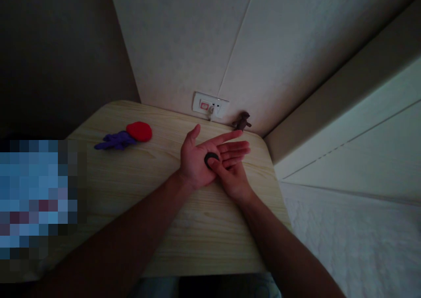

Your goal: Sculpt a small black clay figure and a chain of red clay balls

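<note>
Dark round piece (208, 158): one, on the palm of left hand (193, 165), which is spread flat. Right hand (237, 183): thumb on the piece, fingers partly hidden, grip cannot be told. Bench (204, 232), wood-grained: red flat piece (140, 131) against purple piece (119, 141), left; brown figure (243, 122), far edge.

Two hands, a left hand (194, 164) and a right hand (238, 181); one black piece (209, 157); one desk (197, 241); one red piece (139, 131) and one purple piece (118, 140) toward its far left corner; one brown figure (242, 121) near its far right corner; one wall socket (210, 103).
</note>
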Action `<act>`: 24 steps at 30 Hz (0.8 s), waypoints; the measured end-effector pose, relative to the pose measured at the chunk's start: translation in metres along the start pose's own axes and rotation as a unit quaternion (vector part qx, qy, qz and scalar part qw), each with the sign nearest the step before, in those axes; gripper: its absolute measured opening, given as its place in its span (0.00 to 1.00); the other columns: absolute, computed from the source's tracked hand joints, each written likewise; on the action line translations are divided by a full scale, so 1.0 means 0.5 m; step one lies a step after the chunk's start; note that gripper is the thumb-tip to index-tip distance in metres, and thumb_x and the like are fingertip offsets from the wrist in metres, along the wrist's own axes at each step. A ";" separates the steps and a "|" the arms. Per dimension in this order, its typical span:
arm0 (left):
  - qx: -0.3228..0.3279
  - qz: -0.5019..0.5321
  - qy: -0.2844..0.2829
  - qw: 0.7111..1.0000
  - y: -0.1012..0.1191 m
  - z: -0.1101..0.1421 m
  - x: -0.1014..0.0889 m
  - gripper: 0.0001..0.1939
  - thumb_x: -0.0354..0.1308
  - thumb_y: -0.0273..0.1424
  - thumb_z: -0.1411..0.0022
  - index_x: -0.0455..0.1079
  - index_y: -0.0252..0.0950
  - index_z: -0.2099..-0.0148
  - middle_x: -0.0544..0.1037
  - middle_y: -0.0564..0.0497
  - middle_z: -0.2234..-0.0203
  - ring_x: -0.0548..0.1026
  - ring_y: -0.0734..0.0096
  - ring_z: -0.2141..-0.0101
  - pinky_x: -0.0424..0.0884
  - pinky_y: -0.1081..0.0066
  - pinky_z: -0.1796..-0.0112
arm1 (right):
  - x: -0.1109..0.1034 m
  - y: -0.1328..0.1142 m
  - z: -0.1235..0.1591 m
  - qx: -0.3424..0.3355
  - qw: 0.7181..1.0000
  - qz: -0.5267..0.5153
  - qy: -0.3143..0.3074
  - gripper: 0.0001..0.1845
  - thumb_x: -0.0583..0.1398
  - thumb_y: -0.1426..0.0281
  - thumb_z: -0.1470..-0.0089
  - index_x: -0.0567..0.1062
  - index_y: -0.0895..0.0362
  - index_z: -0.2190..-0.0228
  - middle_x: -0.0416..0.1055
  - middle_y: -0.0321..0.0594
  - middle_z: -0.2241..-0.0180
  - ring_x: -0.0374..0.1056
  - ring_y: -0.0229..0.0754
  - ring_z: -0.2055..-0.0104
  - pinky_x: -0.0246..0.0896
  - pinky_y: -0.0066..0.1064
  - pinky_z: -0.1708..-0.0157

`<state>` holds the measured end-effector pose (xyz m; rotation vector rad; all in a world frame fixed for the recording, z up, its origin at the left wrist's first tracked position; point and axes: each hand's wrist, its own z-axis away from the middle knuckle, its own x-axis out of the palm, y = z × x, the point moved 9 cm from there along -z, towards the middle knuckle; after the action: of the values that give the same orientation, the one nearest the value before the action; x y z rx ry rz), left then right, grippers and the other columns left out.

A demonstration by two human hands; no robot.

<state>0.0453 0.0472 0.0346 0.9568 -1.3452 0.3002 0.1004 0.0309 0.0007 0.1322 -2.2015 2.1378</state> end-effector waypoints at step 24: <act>-0.011 0.042 0.011 0.999 -0.010 0.005 0.000 0.49 0.37 0.61 0.34 0.63 0.26 0.29 0.80 0.29 0.44 0.74 0.40 0.38 0.57 0.45 0.34 | -0.005 0.010 0.006 0.009 1.000 0.016 0.000 0.19 0.72 0.53 0.47 0.79 0.54 0.66 0.79 0.35 0.78 0.73 0.41 0.84 0.70 0.29 0.86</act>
<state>0.0471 0.0423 0.0325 0.8782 -1.3671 0.3581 0.1025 0.0280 -0.0049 0.0987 -2.2015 2.1743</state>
